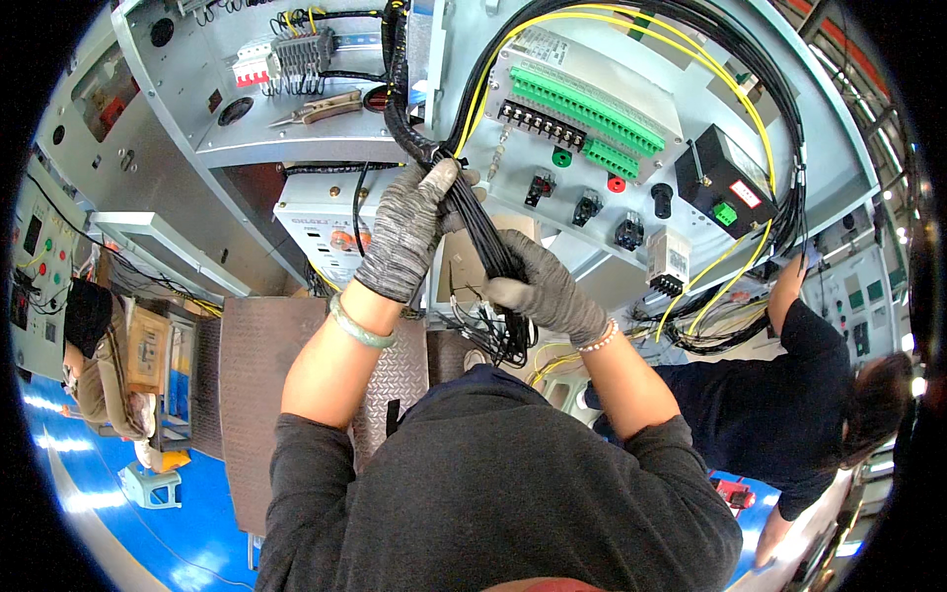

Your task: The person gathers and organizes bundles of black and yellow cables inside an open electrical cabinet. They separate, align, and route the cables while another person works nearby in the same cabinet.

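Observation:
A thick bundle of black wires [480,225] runs down in front of me from a wrapped black harness [396,111]. Wearing a grey knit glove, my left hand [402,235] closes round the bundle's upper part, thumb on top, just below where the harness splits. Lower down, my right hand [552,284], gloved alike, wraps the same bundle; its loose ends curl beneath. Behind the hands, a metal door panel carries a controller box [592,94] with green terminal strips. Yellow wires [480,99] arch over it from the junction near my left thumb.
Pliers [318,107] lie on the cabinet ledge at upper left, below red-and-white breakers [254,65]. A black box [725,178] sits on the panel's right. A co-worker in dark clothes [760,395] bends close at right; another person sits far left. A patterned metal plate [266,385] covers floor at left.

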`<state>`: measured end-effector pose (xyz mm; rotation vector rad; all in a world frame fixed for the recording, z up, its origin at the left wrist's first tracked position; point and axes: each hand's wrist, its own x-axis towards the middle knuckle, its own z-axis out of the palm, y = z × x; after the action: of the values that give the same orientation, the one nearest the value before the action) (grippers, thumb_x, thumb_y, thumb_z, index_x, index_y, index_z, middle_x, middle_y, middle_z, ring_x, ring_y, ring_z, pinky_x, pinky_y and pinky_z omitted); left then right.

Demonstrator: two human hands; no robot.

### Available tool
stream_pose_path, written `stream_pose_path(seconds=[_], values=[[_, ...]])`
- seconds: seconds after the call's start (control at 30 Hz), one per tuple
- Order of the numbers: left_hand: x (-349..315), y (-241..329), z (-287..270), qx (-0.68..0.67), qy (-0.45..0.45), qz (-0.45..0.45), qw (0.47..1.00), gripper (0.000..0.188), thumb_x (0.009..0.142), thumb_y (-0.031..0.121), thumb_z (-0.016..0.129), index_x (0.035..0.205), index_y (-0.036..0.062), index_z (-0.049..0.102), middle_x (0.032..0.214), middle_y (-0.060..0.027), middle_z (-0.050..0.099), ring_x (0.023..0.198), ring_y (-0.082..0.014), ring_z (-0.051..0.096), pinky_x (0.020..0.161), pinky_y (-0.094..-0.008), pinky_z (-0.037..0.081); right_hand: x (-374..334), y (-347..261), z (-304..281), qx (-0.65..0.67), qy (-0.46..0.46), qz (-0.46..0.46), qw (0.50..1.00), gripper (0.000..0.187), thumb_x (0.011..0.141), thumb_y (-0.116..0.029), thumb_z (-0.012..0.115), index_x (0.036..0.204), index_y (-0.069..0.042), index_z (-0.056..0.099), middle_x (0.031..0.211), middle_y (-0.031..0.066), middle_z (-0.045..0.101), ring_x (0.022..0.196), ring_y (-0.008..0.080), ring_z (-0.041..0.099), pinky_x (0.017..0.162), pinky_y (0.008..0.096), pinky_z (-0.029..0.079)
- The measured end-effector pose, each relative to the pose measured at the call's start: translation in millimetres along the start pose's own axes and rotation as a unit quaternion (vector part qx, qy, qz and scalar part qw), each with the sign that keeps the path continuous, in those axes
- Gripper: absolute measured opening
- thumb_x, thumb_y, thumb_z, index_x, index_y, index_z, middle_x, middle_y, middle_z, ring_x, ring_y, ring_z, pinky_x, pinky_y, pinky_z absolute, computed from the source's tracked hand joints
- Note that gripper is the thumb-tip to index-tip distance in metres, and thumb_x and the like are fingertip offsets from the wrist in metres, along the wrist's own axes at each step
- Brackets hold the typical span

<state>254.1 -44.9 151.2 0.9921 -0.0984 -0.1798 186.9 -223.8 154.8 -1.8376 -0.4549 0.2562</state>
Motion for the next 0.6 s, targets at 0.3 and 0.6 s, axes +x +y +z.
stream_pose_path(seconds=[0.3, 0.6], values=[[-3.1, 14.3, -16.5, 0.052, -0.043, -0.015, 0.998, 0.034, 0.086, 0.029, 0.056, 0.104, 0.0001, 0.056, 0.097, -0.0123, 0.064, 0.083, -0.0198, 0.064, 0.068, -0.0293, 0.054, 0.3, 35.4, -17.7, -0.104, -0.036, 0.008, 0.994, 0.038, 0.086, -0.03, 0.058, 0.109, 0.0, 0.055, 0.089, 0.0094, 0.059, 0.082, 0.0147, 0.055, 0.077, 0.0275, 0.045], [-4.3, 20.2, -20.5, 0.05, -0.057, -0.021, 0.997, 0.032, 0.088, 0.027, 0.053, 0.103, -0.0014, 0.055, 0.098, -0.0142, 0.064, 0.086, -0.0215, 0.064, 0.067, -0.0297, 0.056, -8.6, 76.1, -6.0, -0.031, -0.148, 0.022, 0.988, 0.04, 0.075, -0.021, 0.067, 0.109, -0.002, 0.057, 0.091, 0.008, 0.06, 0.085, 0.0157, 0.056, 0.079, 0.0297, 0.045]])
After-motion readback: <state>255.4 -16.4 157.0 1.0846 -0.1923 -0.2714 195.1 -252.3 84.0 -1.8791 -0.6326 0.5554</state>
